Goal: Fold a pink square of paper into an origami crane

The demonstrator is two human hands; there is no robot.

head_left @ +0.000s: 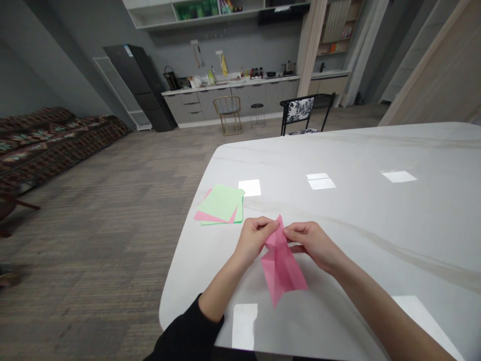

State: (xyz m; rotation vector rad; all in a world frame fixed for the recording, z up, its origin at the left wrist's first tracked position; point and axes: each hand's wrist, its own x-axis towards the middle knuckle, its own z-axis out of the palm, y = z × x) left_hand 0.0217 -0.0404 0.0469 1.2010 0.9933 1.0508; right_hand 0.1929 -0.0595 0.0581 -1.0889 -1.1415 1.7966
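Observation:
A pink sheet of paper (283,273) with creases hangs between my two hands, above the white table (338,160). My left hand (257,235) pinches its upper left part between thumb and fingers. On the right side of the upper end, my right hand (308,239) grips the paper with the thumb on top and fingers partly behind it. The paper's lower part spreads out toward the table's near edge, with a pointed corner at the bottom. Left of my left hand lies a loose stack of green and pink sheets (221,201), a light green one on top.
A black chair (298,110) with a patterned back stands behind the table's far edge. Farther back are a gold-framed chair (227,106), a round stool (257,106), kitchen cabinets (210,103) and a dark fridge (145,95). The table's left edge borders open floor.

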